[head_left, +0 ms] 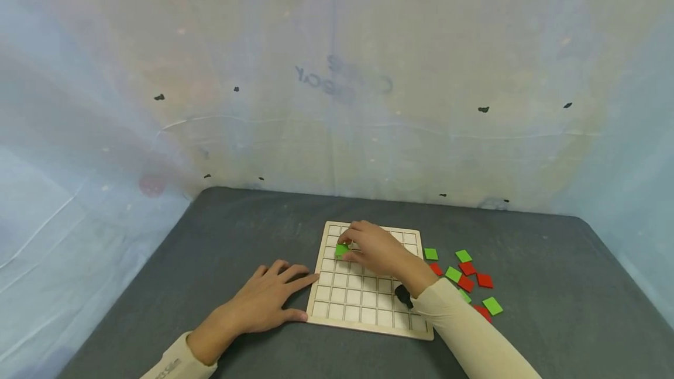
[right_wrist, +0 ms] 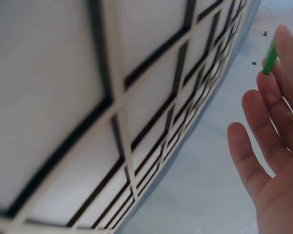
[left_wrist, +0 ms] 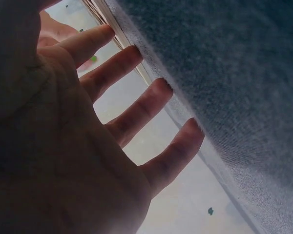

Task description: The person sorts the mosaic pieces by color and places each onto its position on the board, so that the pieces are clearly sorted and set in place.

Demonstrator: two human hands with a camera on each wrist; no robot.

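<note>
A wooden grid board with square cells lies on the dark table. Over its upper left part, my right hand pinches a green square tile between thumb and fingertips. In the right wrist view that tile shows edge-on, above the board's cells, with the other fingers spread apart from it. My left hand rests flat on the table with fingers spread, its index finger and thumb right at the board's left edge. The left wrist view shows the underside of the left hand and no object in it.
Right of the board lie loose tiles on the table, several green, such as this green tile, and several red, like this red tile. My right forearm overlaps some of them. A pale printed curtain hangs behind the dark tabletop.
</note>
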